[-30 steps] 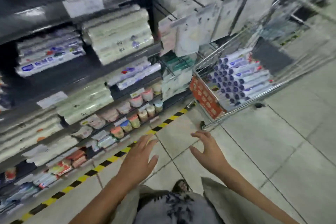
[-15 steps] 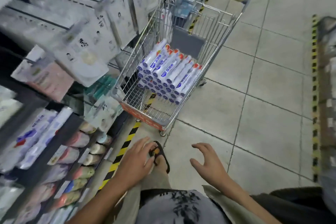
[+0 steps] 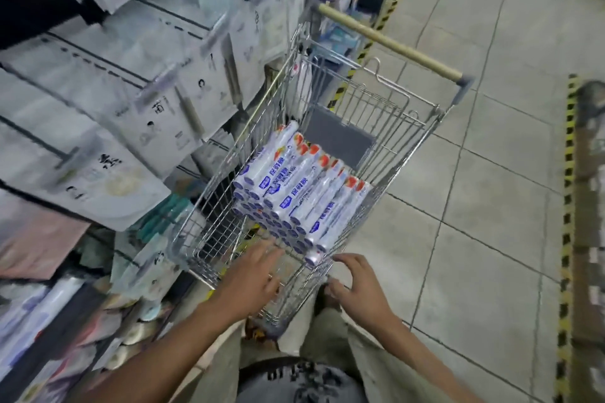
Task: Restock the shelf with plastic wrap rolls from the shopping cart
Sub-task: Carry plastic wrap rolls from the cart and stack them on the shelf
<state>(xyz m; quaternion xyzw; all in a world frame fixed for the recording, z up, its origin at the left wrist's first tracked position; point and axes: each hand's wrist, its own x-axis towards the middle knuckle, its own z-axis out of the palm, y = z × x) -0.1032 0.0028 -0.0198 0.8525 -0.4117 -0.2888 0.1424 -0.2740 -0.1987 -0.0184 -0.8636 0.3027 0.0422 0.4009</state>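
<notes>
Wire cart (image 3: 397, 127) could roll off if shoved, and the wrap rolls (image 3: 301, 193) stacked inside could tumble if a low one is tugged, as the left hand (image 3: 252, 281) and right hand (image 3: 360, 291) reach in empty, fingers spread, seemingly gripping nothing yet

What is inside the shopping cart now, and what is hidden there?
Inside the shopping cart lies a stack of plastic wrap rolls, in layers. A grey panel is at the far end. Of the lower rolls only the blue ends show; the rest is covered.
</notes>
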